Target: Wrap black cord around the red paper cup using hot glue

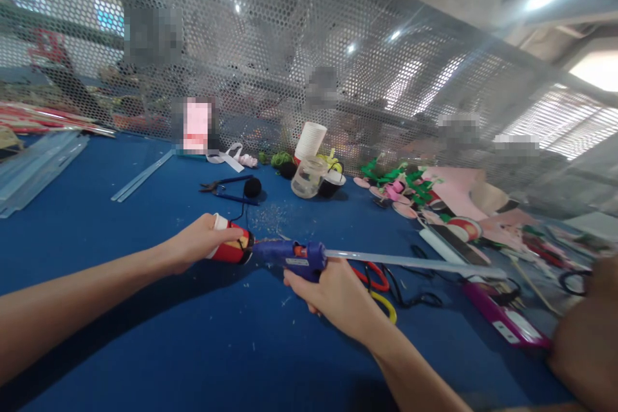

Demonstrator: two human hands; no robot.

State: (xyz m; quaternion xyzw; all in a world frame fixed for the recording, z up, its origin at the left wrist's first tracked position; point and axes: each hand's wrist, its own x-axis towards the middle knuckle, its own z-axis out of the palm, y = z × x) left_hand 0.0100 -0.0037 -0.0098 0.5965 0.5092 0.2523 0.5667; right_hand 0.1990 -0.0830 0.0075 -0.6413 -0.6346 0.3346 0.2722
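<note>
My left hand is wrapped round a small red and white cup-shaped craft piece lying on its side on the blue table. My right hand grips a blue hot glue gun. Its nozzle touches the red piece's end. A long clear glue stick juts from the gun's back toward the right.
Blue pliers and a black pompom lie beyond the hands. A clear jar, a white cup, red and yellow scissors, pink and green craft scraps and a pink tool crowd the right. A perforated screen closes the back.
</note>
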